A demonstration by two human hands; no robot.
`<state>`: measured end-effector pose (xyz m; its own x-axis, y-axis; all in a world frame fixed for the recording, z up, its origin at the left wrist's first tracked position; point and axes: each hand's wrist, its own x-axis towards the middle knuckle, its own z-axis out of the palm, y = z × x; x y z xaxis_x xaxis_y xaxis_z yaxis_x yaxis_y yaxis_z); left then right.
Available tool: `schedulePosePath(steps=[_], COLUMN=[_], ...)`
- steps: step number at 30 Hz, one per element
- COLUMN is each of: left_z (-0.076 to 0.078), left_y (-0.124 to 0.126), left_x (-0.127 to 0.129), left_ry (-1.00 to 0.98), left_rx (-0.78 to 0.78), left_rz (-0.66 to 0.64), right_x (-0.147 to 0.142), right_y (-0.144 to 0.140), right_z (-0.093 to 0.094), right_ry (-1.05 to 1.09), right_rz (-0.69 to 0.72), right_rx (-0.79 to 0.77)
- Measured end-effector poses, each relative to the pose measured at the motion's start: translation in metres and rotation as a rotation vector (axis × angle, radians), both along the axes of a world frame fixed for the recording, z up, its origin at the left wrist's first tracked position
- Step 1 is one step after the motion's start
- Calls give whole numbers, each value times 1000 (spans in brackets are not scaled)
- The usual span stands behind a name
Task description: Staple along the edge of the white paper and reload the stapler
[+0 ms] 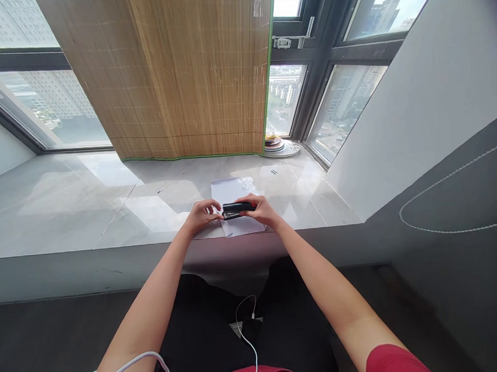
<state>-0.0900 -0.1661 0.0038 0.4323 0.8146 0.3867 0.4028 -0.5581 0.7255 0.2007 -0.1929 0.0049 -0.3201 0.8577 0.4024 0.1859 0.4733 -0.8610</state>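
Note:
A black stapler (234, 208) is held level above a sheet of white paper (243, 227) on the sill. My right hand (260, 208) wraps round its right end, thumb below and fingers on top. A gap shows between the upper and lower arms at the stapler's left end. There, my left hand (204, 215) is closed, with its thumb and fingertips at the tip of the stapler. Anything small between those fingertips is too tiny to make out. Small shiny bits (247, 184) lie on the far right corner of the paper.
The pale tiled sill (79, 211) ends at a front edge just before the paper. Two small grey strips (274, 172) lie to the right. A bamboo blind (201, 77) hangs behind, beside a stack of plates (275, 146). A white cable (252, 347) crosses my lap.

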Motion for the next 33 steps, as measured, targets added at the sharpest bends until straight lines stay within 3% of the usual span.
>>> schedulePosePath(steps=[7, 10, 13, 21, 27, 33], left_z=[-6, -9, -11, -13, -3, 2], left_y=[4, 6, 8, 14, 74, 133], left_x=[1, 1, 1, 6, 53, 115], left_ry=[54, 71, 94, 150, 225, 360], left_rx=[15, 31, 48, 148, 238, 136], left_rz=[6, 6, 32, 201, 243, 244], right_x=[95, 118, 121, 113, 97, 88], right_y=[35, 45, 48, 48, 40, 37], right_z=[-11, -21, -28, -24, -20, -18], right_ry=[43, 81, 72, -344, -613, -713], right_rz=[-407, -559, -619, -646, -714, -674], right_rx=[-81, -55, -23, 149, 238, 340])
